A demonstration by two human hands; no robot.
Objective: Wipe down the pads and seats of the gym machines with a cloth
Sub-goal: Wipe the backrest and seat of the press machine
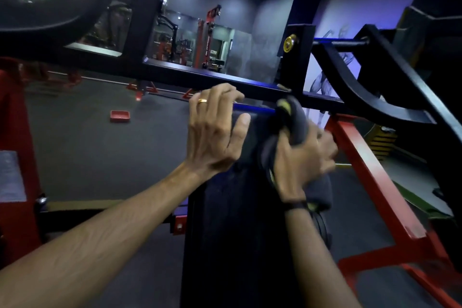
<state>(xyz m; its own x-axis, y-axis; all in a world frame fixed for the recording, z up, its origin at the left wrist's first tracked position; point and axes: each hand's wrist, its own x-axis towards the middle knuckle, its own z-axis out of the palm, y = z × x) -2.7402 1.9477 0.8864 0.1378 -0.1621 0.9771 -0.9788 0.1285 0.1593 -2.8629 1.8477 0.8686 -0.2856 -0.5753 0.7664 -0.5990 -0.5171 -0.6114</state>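
My right grip (303,155) clenches dark grey bunched cloth (291,122) at top of long black upholstered pad (225,232) | pad runs down toward me | left grip (215,130) hooks pad's top edge

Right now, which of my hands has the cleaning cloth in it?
Your right hand: its fingers are curled round the bunched dark cloth against the pad. The left hand, with the ring, only grips the pad's top edge.
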